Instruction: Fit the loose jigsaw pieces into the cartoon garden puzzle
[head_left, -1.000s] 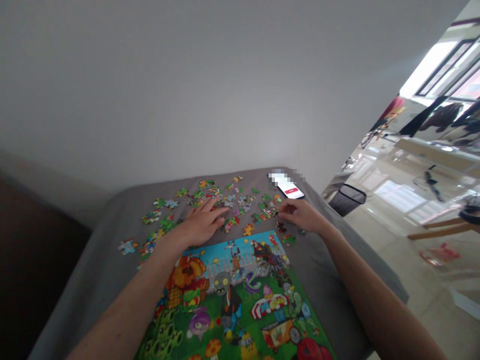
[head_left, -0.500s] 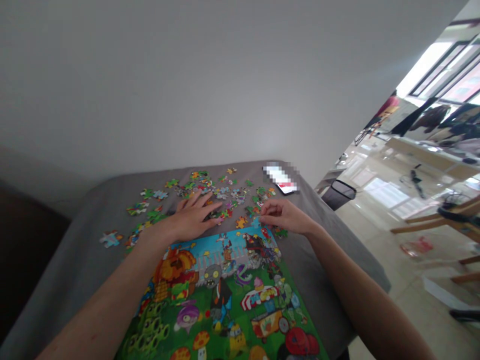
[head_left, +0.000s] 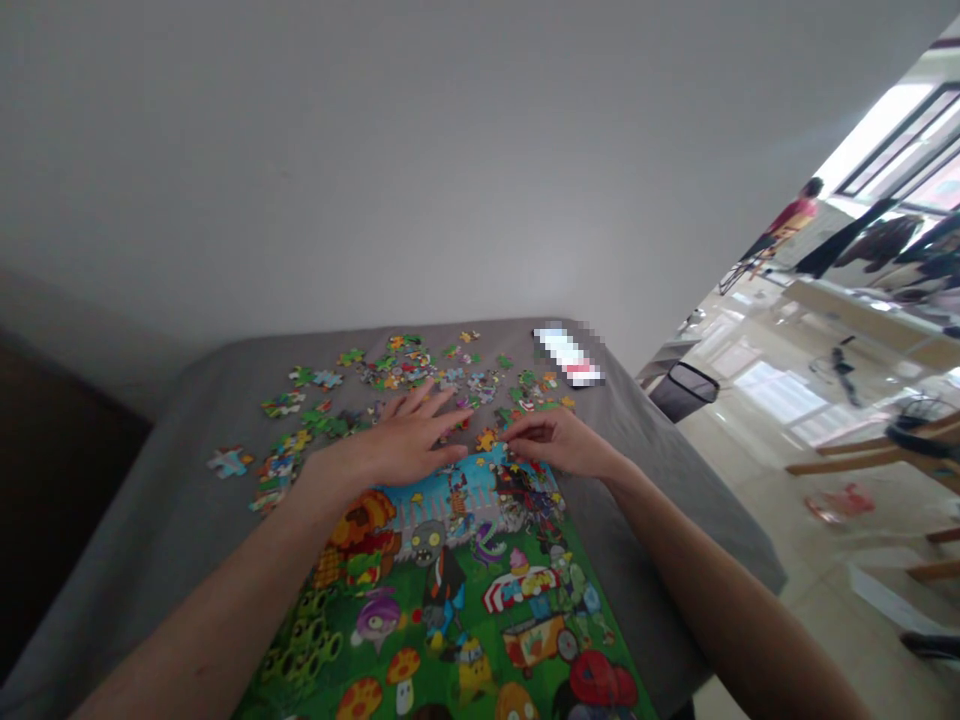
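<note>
A colourful cartoon picture sheet lies on a grey cloth-covered table. Beyond it lie several loose jigsaw pieces. My left hand rests flat with fingers stretched out, over the sheet's far edge and the nearest pieces. My right hand is at the sheet's far right corner, fingers pinched together on a small puzzle piece that I can barely make out.
A phone lies at the table's far right corner. A lone blue piece sits at the left. A plain wall is behind the table. To the right is open floor with a black bin, wooden furniture and a distant person.
My right hand has moved left and nearer, from the loose pieces by the phone to the sheet's far edge. My left hand stayed flat, shifting slightly. The view has shifted.
</note>
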